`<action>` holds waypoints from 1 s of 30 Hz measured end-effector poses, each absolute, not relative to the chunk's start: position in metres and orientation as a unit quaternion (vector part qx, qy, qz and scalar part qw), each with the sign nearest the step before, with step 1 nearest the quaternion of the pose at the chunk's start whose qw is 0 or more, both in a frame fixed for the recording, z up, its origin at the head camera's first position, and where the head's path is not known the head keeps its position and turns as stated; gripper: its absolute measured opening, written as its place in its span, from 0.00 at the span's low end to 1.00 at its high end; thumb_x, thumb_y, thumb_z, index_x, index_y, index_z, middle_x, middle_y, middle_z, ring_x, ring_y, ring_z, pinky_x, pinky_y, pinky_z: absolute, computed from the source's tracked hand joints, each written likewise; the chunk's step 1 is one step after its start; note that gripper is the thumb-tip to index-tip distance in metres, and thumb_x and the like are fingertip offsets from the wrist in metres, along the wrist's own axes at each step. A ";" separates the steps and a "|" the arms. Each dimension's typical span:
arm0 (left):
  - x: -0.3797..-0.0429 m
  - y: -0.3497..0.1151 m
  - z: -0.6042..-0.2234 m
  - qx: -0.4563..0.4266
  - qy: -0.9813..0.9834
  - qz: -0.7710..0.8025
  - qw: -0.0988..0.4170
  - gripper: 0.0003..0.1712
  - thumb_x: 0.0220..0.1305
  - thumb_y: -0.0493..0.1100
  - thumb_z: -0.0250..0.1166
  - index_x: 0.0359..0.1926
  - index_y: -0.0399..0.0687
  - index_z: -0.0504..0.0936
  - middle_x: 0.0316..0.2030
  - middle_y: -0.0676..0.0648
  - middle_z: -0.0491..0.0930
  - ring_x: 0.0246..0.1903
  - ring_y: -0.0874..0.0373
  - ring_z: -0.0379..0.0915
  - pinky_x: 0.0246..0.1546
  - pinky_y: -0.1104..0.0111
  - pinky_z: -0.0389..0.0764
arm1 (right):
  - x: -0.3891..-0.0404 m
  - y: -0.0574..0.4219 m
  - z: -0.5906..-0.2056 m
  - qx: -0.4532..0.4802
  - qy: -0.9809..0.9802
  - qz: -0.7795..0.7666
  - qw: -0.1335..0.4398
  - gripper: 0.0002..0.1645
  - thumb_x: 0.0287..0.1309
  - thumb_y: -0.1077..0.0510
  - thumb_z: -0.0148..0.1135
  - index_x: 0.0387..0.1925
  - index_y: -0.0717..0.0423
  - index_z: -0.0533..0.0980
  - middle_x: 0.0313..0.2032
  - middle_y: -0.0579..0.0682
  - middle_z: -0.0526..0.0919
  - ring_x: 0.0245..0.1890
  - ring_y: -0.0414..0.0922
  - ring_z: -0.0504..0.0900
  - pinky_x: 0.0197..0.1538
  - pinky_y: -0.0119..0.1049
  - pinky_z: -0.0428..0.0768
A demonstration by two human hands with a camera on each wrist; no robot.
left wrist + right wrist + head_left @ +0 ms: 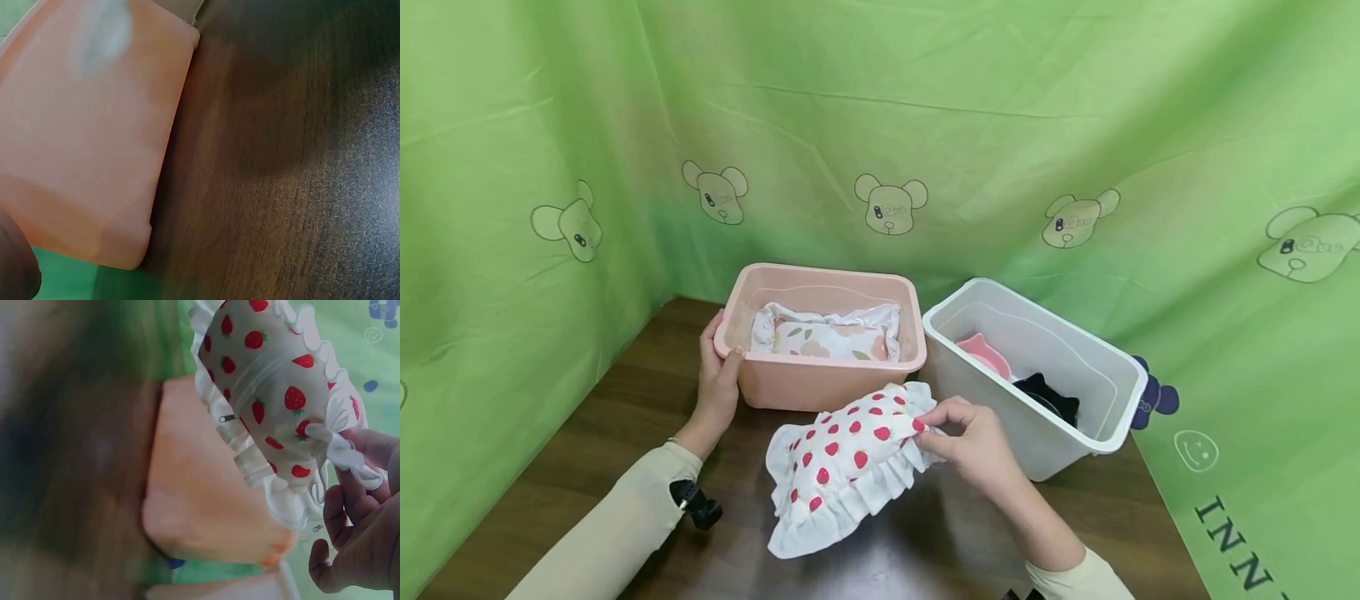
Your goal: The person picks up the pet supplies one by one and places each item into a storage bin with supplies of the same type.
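Note:
A small white pillow [850,450] with red strawberries and a ruffled edge hangs tilted above the table. My right hand [973,442] pinches its right corner between thumb and fingers. In the right wrist view the pillow's [269,394] zipper pull shows near the frill. My left hand [718,383] grips the left end of a pink plastic bin [820,379], its thumb by the front rim. Inside that bin lies a floral pillow [831,340] with a white frill. The left wrist view shows the bin's wall [87,137] and only part of a finger.
Right of the pink bin stands a white bin [1022,433], set at an angle. It holds a pink cat-eared item [987,354] and a black one [1047,396]. Both bins stand on a dark wooden table [587,467], before a green curtain [805,125] with bear prints.

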State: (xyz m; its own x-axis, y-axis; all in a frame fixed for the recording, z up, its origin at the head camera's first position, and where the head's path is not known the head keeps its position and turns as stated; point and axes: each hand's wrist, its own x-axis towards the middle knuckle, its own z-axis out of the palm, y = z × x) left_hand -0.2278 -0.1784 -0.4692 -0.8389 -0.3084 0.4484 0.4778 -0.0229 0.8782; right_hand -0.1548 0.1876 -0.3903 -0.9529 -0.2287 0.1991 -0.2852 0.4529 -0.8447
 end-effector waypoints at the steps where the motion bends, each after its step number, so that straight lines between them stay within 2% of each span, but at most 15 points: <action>1: -0.228 -0.179 -0.469 -0.064 -0.643 -0.712 0.277 0.37 0.69 0.30 0.50 0.78 0.43 0.55 0.78 0.45 0.55 0.76 0.45 0.51 0.75 0.56 0.53 | -0.155 0.188 -0.385 0.157 -0.848 0.506 0.024 0.05 0.50 0.64 0.77 0.32 0.54 0.89 0.35 0.48 0.86 0.40 0.43 0.80 0.41 0.31 0.81; 4: -0.228 -0.179 -0.469 -0.060 -0.644 -0.710 0.279 0.37 0.69 0.30 0.50 0.77 0.43 0.55 0.78 0.45 0.55 0.76 0.45 0.51 0.74 0.53 0.53 | -0.156 0.188 -0.369 0.177 -0.840 0.512 0.021 0.04 0.52 0.63 0.76 0.32 0.55 0.89 0.35 0.49 0.86 0.41 0.42 0.81 0.45 0.31 0.81; 8: -0.229 -0.178 -0.469 -0.063 -0.638 -0.712 0.286 0.36 0.69 0.30 0.50 0.77 0.42 0.55 0.78 0.44 0.55 0.75 0.43 0.51 0.74 0.57 0.55 | -0.160 0.187 -0.349 0.191 -0.825 0.532 0.021 0.05 0.53 0.65 0.74 0.33 0.61 0.87 0.35 0.46 0.86 0.43 0.40 0.81 0.52 0.33 0.78; 14: -0.229 -0.177 -0.471 -0.086 -0.610 -0.734 0.287 0.36 0.69 0.27 0.49 0.76 0.37 0.54 0.77 0.41 0.55 0.75 0.37 0.50 0.71 0.69 0.61 | -0.167 0.187 -0.325 0.180 -0.794 0.580 0.032 0.08 0.52 0.71 0.72 0.35 0.71 0.84 0.33 0.38 0.87 0.45 0.39 0.80 0.49 0.30 0.78; 18: -0.230 -0.176 -0.470 -0.094 -0.597 -0.744 0.284 0.35 0.68 0.27 0.49 0.75 0.36 0.54 0.78 0.41 0.54 0.75 0.37 0.49 0.67 0.75 0.63 | -0.176 0.186 -0.309 0.167 -0.781 0.599 0.046 0.05 0.51 0.71 0.71 0.32 0.63 0.86 0.30 0.37 0.86 0.39 0.37 0.80 0.41 0.28 0.79; 23: -0.228 -0.176 -0.468 -0.089 -0.596 -0.745 0.285 0.35 0.68 0.27 0.50 0.75 0.35 0.54 0.78 0.41 0.55 0.75 0.38 0.50 0.68 0.72 0.63 | -0.192 0.184 -0.292 0.164 -0.758 0.629 0.051 0.16 0.52 0.73 0.69 0.25 0.47 0.86 0.25 0.39 0.86 0.29 0.35 0.79 0.32 0.28 0.78; 27: -0.225 -0.176 -0.467 -0.088 -0.594 -0.748 0.284 0.36 0.68 0.26 0.50 0.75 0.35 0.54 0.78 0.40 0.55 0.74 0.36 0.50 0.67 0.73 0.63 | -0.205 0.180 -0.283 0.158 -0.757 0.631 0.059 0.18 0.52 0.72 0.69 0.24 0.44 0.85 0.23 0.39 0.85 0.27 0.34 0.79 0.31 0.27 0.78; 30: -0.225 -0.176 -0.466 -0.089 -0.587 -0.754 0.280 0.36 0.68 0.26 0.50 0.75 0.34 0.54 0.78 0.39 0.54 0.74 0.35 0.49 0.66 0.76 0.64 | -0.215 0.177 -0.277 0.149 -0.766 0.622 0.064 0.14 0.53 0.71 0.70 0.26 0.46 0.85 0.23 0.39 0.86 0.27 0.35 0.81 0.31 0.27 0.80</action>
State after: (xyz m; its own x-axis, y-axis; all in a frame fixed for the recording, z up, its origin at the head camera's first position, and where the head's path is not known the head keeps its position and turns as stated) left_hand -0.2245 -0.1760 -0.4663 -0.8272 -0.3183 0.4630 0.5269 -0.1530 0.8361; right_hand -0.2148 0.1769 -0.2767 -0.9472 -0.1482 0.2842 -0.3086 0.1820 -0.9336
